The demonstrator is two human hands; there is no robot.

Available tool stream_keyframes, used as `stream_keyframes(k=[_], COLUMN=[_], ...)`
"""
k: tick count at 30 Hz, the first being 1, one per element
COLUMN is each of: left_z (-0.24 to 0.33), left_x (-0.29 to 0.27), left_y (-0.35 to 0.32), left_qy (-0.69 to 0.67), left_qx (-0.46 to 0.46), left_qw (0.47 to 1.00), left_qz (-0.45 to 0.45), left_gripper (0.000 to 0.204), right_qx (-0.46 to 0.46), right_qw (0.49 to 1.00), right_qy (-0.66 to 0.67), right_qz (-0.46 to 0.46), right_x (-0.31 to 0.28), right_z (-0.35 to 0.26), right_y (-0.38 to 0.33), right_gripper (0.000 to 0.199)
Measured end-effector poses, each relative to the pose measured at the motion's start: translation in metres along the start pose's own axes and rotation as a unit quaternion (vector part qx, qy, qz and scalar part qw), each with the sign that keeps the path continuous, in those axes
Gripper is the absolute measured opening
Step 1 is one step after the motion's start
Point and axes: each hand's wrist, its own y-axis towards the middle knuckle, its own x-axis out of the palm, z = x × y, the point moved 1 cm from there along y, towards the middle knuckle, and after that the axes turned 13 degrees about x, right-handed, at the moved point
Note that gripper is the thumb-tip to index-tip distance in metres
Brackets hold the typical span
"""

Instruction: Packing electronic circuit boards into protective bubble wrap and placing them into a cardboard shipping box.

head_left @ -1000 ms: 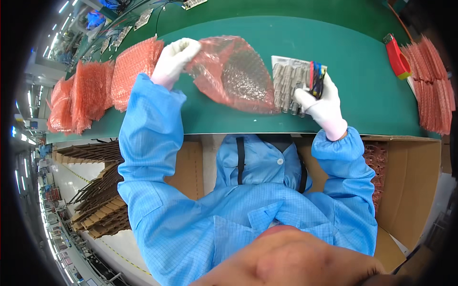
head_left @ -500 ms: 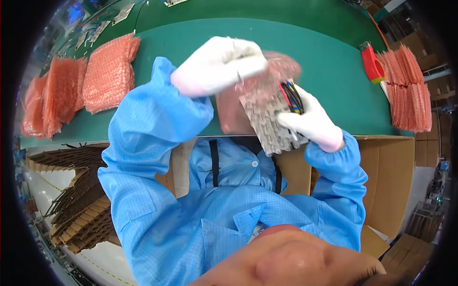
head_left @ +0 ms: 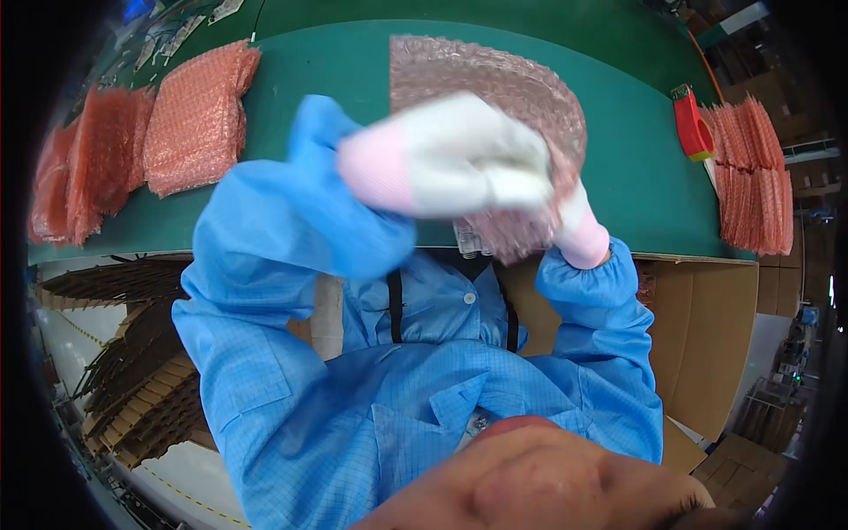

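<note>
A sheet or bag of pink bubble wrap (head_left: 495,75) spreads over the middle of the table and down to its front edge. My left hand (head_left: 468,159), white-gloved and blurred by motion, is across the wrap with its fingers closed on it near the right side. My right hand (head_left: 576,225) is at the wrap's right edge, its fingers mostly hidden behind the wrap. A grey ridged part (head_left: 471,238) shows only a small end below the wrap at the table edge; the wires on it are covered.
Stacks of pink bubble-wrap bags stand at left (head_left: 199,119) and right (head_left: 751,177) on the green table (head_left: 309,66). A red and yellow tape dispenser (head_left: 692,124) is beside the right stack. An open cardboard box (head_left: 707,344) and cardboard dividers (head_left: 146,371) are below the table edge.
The bubble wrap has come down over the grey part and its wires, hiding most of them and my right fingers. My left hand has moved right and nearer to me.
</note>
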Motion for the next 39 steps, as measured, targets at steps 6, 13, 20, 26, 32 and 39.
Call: stream_keyframes(k=[6,13,20,26,32,39], left_z=[0.018,0.005,-0.029,-0.026,-0.015,-0.036], left_x=[0.032,-0.001,0.038,0.048,-0.004,-0.007], left_y=[-0.008,-0.048,-0.044,-0.072,-0.044,0.012], left_qy=[0.185,0.404,0.312,0.352,0.111,-0.091], left_qx=[-0.058,0.101,0.134,0.086,0.093,0.171], left_qw=[0.963,0.903,0.924,0.93,0.949,0.968], left_qz=[-0.188,0.104,0.174,0.067,0.279,0.157], left_gripper=[0.023,0.062,0.024,0.014,0.094,0.109], right_qx=[-0.02,0.084,0.099,0.118,0.131,-0.001], right_qw=[0.957,0.785,0.839,0.878,0.911,0.968], right_qy=[0.283,0.61,0.526,0.443,0.354,0.197], right_qz=[0.065,0.074,0.101,0.14,0.164,0.154], right_x=[0.008,0.004,0.001,0.002,-0.004,0.01], right_z=[-0.015,0.016,0.009,0.002,-0.011,-0.038], right_y=[0.014,-0.014,-0.018,-0.015,-0.017,-0.017], right_gripper=[0.062,0.047,0.048,0.05,0.051,0.044])
